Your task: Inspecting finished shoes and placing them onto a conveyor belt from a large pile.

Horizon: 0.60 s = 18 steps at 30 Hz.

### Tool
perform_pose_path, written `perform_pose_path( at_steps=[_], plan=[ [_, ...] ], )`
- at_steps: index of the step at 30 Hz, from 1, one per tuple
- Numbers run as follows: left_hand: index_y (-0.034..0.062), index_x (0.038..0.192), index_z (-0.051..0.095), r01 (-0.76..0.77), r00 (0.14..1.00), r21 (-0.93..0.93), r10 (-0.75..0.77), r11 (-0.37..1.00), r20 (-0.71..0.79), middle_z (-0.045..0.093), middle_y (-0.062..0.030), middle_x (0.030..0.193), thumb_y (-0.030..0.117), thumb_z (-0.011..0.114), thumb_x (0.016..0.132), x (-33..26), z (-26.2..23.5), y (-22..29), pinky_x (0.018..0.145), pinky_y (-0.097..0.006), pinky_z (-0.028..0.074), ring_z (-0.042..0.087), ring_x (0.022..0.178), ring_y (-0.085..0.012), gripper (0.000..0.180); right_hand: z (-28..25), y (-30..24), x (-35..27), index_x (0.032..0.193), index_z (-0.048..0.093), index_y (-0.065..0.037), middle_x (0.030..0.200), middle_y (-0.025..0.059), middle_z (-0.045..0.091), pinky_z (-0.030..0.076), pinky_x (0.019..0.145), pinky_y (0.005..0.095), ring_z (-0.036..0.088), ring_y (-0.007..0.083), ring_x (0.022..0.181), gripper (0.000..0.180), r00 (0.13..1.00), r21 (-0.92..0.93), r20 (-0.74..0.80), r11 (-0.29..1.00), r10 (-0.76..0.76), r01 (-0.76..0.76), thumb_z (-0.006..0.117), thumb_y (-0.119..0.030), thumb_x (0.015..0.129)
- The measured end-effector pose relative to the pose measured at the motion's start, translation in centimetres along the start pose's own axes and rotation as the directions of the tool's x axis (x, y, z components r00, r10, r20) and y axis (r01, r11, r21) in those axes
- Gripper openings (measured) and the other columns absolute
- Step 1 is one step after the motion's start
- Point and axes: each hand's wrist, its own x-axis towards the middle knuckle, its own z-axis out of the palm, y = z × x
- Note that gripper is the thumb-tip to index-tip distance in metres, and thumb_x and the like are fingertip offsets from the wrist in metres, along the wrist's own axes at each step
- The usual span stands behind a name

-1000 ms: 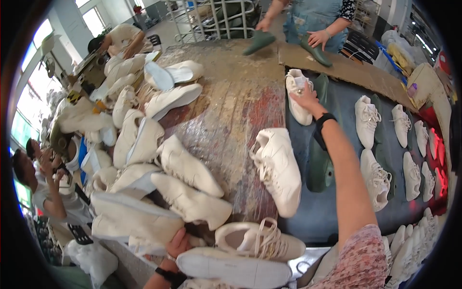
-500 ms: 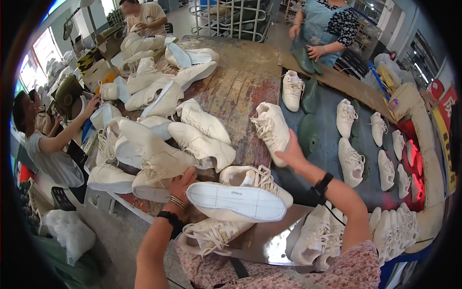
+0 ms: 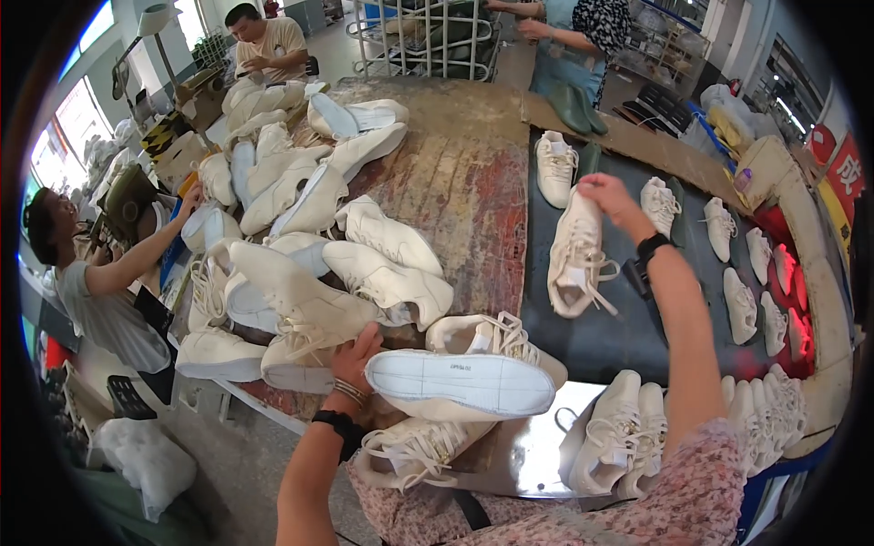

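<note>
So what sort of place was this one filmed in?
Probably a shoe factory: cream shoes heaped on a worn table, laced shoes in rows on a dark conveyor-like surface, and green shoe-shaped forms near its far end.

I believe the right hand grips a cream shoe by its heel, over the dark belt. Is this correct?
Not the heel: the head view shows the right hand gripping the cream shoe by its toe, over the dark belt.

cream laced sneaker (image 3: 574, 247), toe away, over dark surface (image 3: 628, 341)
</note>
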Motion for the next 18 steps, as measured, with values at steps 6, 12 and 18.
perform_pose_path(
  at_steps=[6,12,18],
  plan=[
    [0.0134,0.100,0.067,-0.050,0.999,0.077,0.052,0.996,-0.017,0.059,0.0019,0.121,0.021,0.061,0.073,0.4,-1.2,0.6,0.071,-0.041,0.052,0.062,0.088,-0.0286,0.029,3.5,9.2,4.8,0.103,0.065,-0.001,0.094,0.0042,0.065,0.047,0.073,0.0269,0.059,0.0130,0.080,0.028,0.988,0.119,-0.148,0.993,0.038,-0.020,0.067,-0.022,0.085],
    [0.0132,0.100,0.067,-0.067,0.997,0.085,0.069,0.994,-0.018,0.055,0.0010,0.128,0.027,0.058,0.072,0.1,-0.5,0.2,0.071,-0.043,0.052,0.062,0.093,-0.0273,0.032,4.1,12.6,4.2,0.107,0.064,-0.004,0.119,0.0167,0.056,0.038,0.097,0.0450,0.046,0.0352,0.115,0.034,0.959,-0.768,-0.241,0.634,-0.152,-0.092,0.063,-0.028,0.083],
    [0.0149,0.104,0.066,-0.029,0.999,0.019,0.029,0.999,-0.022,0.056,0.0007,0.127,0.029,0.057,0.074,0.6,-1.1,0.0,0.082,-0.044,0.049,0.060,0.099,-0.0280,0.035,9.5,2.4,-5.5,0.104,0.063,-0.003,0.126,0.0169,0.050,0.038,0.099,0.0435,0.046,0.0367,0.116,0.025,0.737,-0.746,0.080,0.451,-0.671,0.491,0.061,-0.011,0.081]
  ],
)
